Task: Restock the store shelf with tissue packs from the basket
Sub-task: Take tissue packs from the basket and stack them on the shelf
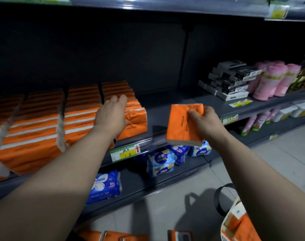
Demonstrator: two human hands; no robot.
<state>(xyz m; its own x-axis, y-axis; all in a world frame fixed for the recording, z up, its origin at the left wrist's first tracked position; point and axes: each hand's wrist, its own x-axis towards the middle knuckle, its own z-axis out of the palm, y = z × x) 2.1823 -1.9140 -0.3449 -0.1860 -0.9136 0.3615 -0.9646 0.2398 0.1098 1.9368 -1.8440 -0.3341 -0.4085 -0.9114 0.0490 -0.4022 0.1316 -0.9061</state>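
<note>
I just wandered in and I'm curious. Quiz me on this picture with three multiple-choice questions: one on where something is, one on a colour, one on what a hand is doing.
1. The blue packs lie:
A. on the shelf under the orange packs
B. in the basket
C. on the floor

2. The pack in the right hand is:
A. pink
B. orange
C. blue

3. The left hand:
A. hangs idle
B. lifts a black box
C. rests on the orange packs

Answers:
1 A: the blue packs sit one level below the orange row.
2 B: the pack's wrapper is plainly orange.
3 C: the palm and fingers lie over the right end of the orange row.
</note>
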